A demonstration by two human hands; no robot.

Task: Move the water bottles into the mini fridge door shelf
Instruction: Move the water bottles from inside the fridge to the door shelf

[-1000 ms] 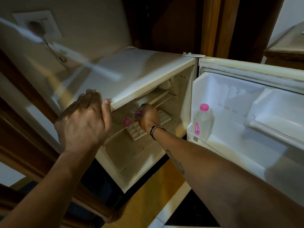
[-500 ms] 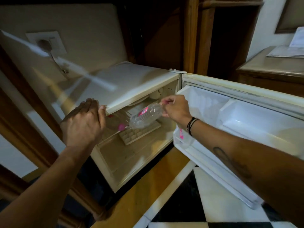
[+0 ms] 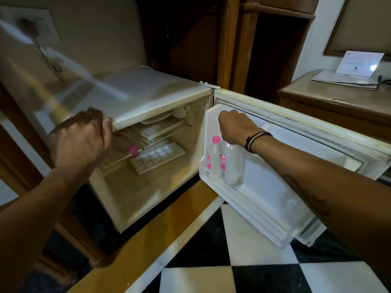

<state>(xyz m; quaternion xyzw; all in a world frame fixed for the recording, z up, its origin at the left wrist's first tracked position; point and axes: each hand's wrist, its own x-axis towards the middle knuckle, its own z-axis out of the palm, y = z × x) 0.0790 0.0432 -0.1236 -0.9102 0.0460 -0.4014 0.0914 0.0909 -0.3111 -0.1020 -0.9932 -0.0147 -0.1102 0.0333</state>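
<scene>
The white mini fridge [image 3: 148,96] stands open, its door swung out to the right. In the door shelf [image 3: 249,199] one clear water bottle with a pink cap [image 3: 212,159] stands upright at the hinge end. Right beside it stands a second bottle [image 3: 231,163], and my right hand [image 3: 234,126] grips it from above, hiding its cap. My left hand [image 3: 82,136] rests on the front edge of the fridge top. Behind it a third bottle with a pink cap [image 3: 127,144] lies on its side on the wire rack inside.
A white ice cube tray [image 3: 157,157] lies inside the fridge below the rack. A wooden cabinet [image 3: 330,106] with papers stands at the right, behind the door. The floor has black and white tiles [image 3: 243,261] with a yellow strip by the fridge.
My right hand has carried a bottle out of the fridge interior, turned it upright and set it into the door shelf beside the first bottle. The left hand has stayed on the fridge top.
</scene>
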